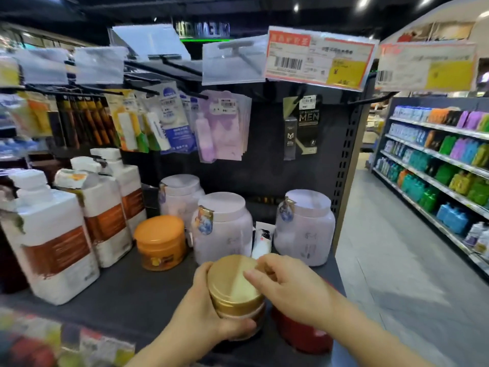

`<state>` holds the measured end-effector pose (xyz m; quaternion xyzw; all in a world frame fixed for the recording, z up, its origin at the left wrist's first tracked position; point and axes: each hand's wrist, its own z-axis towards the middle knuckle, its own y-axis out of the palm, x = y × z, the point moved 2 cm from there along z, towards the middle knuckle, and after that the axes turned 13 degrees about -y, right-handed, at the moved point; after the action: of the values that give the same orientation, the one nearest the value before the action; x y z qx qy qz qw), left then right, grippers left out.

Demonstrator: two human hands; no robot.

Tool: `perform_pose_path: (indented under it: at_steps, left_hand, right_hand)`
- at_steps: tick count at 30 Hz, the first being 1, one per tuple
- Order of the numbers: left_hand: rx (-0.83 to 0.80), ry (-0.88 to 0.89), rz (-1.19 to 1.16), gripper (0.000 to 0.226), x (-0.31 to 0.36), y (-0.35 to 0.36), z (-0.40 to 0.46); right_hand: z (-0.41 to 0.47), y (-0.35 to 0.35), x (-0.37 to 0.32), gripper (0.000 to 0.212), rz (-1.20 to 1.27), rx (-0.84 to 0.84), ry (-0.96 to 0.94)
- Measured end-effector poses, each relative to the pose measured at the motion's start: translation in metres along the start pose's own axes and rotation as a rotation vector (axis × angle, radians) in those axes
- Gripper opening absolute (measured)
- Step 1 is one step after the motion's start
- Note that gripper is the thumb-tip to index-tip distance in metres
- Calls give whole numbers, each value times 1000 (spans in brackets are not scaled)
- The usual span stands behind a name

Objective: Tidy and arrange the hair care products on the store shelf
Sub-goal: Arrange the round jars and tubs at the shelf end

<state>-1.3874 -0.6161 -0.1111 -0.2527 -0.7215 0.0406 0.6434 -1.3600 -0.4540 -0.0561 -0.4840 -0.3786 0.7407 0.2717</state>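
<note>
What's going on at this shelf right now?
A person is tidying a store shelf. The left hand grips a gold-lidded jar at the shelf's front, while the right hand rests its fingers on the lid. A red jar sits beside it; pale purple tubs stand behind.

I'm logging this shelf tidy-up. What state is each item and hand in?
Gold-lidded jar: lid on, held.
Left hand: grips the jar's side.
Right hand: fingers on the lid.
Orange jar: closed, upright.
Three lilac tubs: lidded, upright.
White bottles: capped, upright.

Dark shelf [148, 295] bears white bottles [60, 250], orange jar [161, 242], lilac tubs [304, 229].
</note>
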Motion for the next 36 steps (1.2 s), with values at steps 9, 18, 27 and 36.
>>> perform_pose_path:
  at_steps: [9,18,27,36]
  left_hand:
    - [63,-38,157,119,-12,-45,-3]
    - [597,-99,418,110,3,-117,65]
    - [546,-236,416,99,3,-117,83]
    - [414,-148,540,105,-6,-97,-7]
  right_hand:
    - [10,-13,6,40,-27,133,17]
    - [49,-2,-8,67,117,317,68]
    - [85,-9,-9,92,190,311,83]
    - [118,2,-6,102,141,261,87]
